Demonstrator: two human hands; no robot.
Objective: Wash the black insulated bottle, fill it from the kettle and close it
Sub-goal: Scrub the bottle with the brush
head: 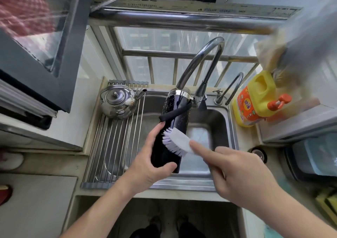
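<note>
The black insulated bottle (176, 110) is held over the steel sink (215, 117), tilted with its silver-rimmed top away from me near the tap; a black strap hangs across its side. My left hand (151, 157) grips the bottle's lower end. My right hand (235, 166) holds a white scrubbing brush (177, 142), index finger stretched along its back, bristles pressed against the bottle's side. A steel kettle (118, 101) stands on the drying rack left of the sink. The bottle's lid is not visible.
A roll-up drying rack (111, 146) covers the sink's left part. A tall curved tap (202, 62) arches over the basin, a smaller tap (231, 90) beside it. A yellow detergent bottle (255, 101) stands at the right. An open window frame (36, 55) juts in at upper left.
</note>
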